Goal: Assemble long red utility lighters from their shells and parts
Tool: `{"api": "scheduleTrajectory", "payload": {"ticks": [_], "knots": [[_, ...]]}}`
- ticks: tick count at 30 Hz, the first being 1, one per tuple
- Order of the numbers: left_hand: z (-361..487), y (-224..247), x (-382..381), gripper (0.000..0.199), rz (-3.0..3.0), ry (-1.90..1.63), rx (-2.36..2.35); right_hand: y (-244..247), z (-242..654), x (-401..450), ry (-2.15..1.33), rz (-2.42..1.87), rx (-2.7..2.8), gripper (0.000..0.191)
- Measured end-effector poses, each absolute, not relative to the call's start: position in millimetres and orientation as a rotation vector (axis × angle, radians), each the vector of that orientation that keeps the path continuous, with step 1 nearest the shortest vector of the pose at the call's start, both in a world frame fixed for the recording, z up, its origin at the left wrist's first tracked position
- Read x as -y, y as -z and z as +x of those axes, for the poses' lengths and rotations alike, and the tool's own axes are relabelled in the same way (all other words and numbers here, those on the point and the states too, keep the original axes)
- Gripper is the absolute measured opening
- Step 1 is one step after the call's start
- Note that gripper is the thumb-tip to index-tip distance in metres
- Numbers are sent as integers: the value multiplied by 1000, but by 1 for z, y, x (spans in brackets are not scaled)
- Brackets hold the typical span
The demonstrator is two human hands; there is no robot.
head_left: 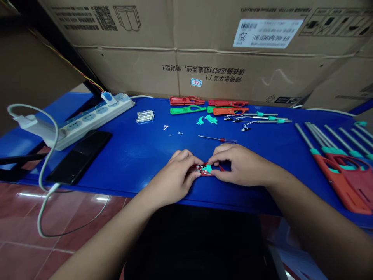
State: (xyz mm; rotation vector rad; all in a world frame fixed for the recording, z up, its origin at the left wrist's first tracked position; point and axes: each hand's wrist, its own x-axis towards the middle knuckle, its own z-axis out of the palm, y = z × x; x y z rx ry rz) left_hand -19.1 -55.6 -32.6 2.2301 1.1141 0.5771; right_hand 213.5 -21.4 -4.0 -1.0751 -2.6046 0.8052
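Near the front edge of the blue table, my left hand [174,177] is closed around one end of a red gas lighter casing [205,174], its thumb and fingertips at the open shell. My right hand [243,165] pinches a teal trigger [208,168] at the casing's middle. Thin white wires and small parts show between the two hands; fingers cover much of the casing. Just beyond the right hand lies a screwdriver [217,139] with a red and clear handle. Loose teal triggers [211,119] lie farther back.
Red, green and orange casing halves [187,110] line the back by a cardboard box [140,72]. Metal lighter tubes with wires [262,119] lie right of them. Finished-looking lighters [339,171] lie far right. Clear cylinders [145,116], a power strip [91,118] and a phone [80,157] are left.
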Motion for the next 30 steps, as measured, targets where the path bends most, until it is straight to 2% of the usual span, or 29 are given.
{"api": "scheduleTrajectory", "payload": {"ticks": [5, 15, 30], "knots": [[-20, 34, 56, 17, 2230, -578, -1110, 4, 216, 21, -854, -1084, 2571, 19], [-18, 32, 55, 17, 2245, -576, -1111, 0, 212, 23, -725, -1028, 2654, 17], [-18, 31, 54, 17, 2235, -571, -1113, 7, 212, 23, -743, -1005, 2604, 7]]}}
